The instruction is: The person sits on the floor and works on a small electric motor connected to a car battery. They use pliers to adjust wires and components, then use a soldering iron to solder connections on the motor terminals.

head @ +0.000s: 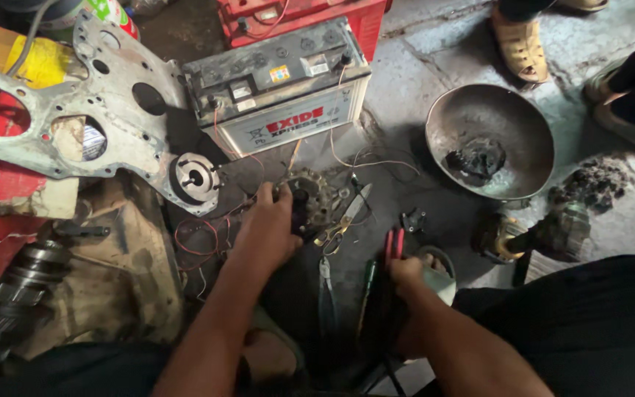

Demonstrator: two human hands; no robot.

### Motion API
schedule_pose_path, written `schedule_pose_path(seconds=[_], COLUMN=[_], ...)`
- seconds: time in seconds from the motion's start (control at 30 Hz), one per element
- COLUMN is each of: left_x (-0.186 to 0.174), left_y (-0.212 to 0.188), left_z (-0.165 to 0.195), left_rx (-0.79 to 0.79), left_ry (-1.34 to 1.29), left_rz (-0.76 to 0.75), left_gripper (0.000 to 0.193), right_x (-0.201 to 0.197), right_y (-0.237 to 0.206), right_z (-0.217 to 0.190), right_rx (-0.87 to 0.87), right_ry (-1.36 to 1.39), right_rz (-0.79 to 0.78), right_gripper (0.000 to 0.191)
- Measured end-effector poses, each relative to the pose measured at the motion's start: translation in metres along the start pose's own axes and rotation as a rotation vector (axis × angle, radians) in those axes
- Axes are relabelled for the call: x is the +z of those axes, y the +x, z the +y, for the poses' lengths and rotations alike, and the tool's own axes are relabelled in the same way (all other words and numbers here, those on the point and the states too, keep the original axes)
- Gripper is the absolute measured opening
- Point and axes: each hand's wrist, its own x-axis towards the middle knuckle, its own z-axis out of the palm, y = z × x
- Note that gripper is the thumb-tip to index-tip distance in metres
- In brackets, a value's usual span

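Grime covers the round metal engine part [316, 197] on the floor, just near of the car battery [281, 84]; my left hand [267, 229] grips its left edge. To the right and nearer, my right hand [406, 270] closes around red-handled pliers [395, 244].

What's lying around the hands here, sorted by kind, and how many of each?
Batteries: 2, white and red
Hand tools: 3, scissors, red-handled pliers, grey pliers
Metal bowls: 1
Round greasy parts under the left hand: 1
Total: 7
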Motion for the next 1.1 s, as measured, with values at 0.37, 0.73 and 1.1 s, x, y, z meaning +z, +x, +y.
schedule_pose_path(seconds=[0.37,0.73,1.1], left_x=[-0.013,-0.034,-0.058], left_y=[-0.007,-0.016,-0.029], left_z=[-0.014,-0.028,-0.057], left_rx=[0.141,0.085,-0.31], left_ry=[0.007,-0.034,-0.08], left_rz=[0.054,0.063,0.174], left_gripper=[0.062,0.053,0.044], right_x=[-0.002,0.002,0.015], right_y=[0.01,0.006,-0.002], right_z=[0.006,-0.001,0.013], right_rx=[-0.027,0.045,-0.034], right_ry=[-0.577,-0.331,-0.313], right_rz=[0.154,0.092,-0.016], right_gripper=[0.036,0.031,0.025])
